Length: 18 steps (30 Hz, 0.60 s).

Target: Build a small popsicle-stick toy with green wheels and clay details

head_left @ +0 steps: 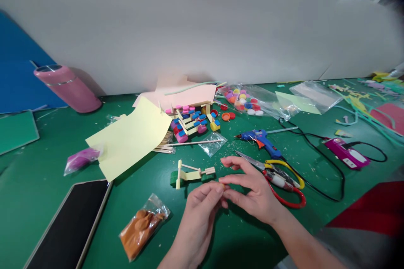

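My left hand point(202, 208) and my right hand point(252, 189) meet at the fingertips over the green table. Pinched between them is a small piece of orange clay point(224, 186), mostly hidden by the fingers. The right hand's upper fingers are raised and curved. Just beyond my left hand sits a little scooter-like model point(191, 175) of pale yellow strips and sticks, with a green part at its left end. To the left of my left hand lies a clear bag of orange-brown clay point(143, 225).
Scissors point(280, 176) and a blue glue gun point(260, 139) with its cord lie right of my hands. Behind are colourful small models point(189, 122) and bagged bottle caps point(243, 101). A phone point(69, 227), yellow paper point(135, 138) and pink flask point(67, 88) occupy the left.
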### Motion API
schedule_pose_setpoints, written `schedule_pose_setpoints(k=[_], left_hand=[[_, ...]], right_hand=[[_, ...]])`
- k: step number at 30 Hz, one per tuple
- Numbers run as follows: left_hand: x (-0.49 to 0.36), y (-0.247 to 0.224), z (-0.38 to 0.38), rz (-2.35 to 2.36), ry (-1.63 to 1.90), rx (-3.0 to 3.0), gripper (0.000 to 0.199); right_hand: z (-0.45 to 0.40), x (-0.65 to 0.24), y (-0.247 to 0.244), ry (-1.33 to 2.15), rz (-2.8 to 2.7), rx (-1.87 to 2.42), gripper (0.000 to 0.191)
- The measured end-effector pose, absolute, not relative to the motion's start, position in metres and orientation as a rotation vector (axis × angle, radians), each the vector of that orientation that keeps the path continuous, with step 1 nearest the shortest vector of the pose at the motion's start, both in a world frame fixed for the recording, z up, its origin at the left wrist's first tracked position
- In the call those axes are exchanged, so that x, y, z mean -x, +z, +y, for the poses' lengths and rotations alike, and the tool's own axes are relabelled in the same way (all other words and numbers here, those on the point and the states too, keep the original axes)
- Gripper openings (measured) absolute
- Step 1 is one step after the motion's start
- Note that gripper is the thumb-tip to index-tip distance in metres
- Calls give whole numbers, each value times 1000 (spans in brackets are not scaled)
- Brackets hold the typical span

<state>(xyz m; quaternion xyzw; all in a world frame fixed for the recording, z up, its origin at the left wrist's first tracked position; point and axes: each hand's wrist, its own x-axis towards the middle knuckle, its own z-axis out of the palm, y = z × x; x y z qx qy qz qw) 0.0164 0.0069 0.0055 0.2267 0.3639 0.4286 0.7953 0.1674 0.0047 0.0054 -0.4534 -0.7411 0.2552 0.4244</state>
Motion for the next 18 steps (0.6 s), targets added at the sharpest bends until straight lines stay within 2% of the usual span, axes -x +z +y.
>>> schedule_pose_setpoints(k=[5,13,18], left_hand=[[-16,3,7,830,941,-487,14],[-17,5,6,857,925,-560,14],[-17,4,6,796,920,-530,21]], right_hand=[[4,-166,6,619,-1892,1159,28],[4,-164,5,631,-1930,1163,23],[4,-167,6,656,-1837,1163,22]])
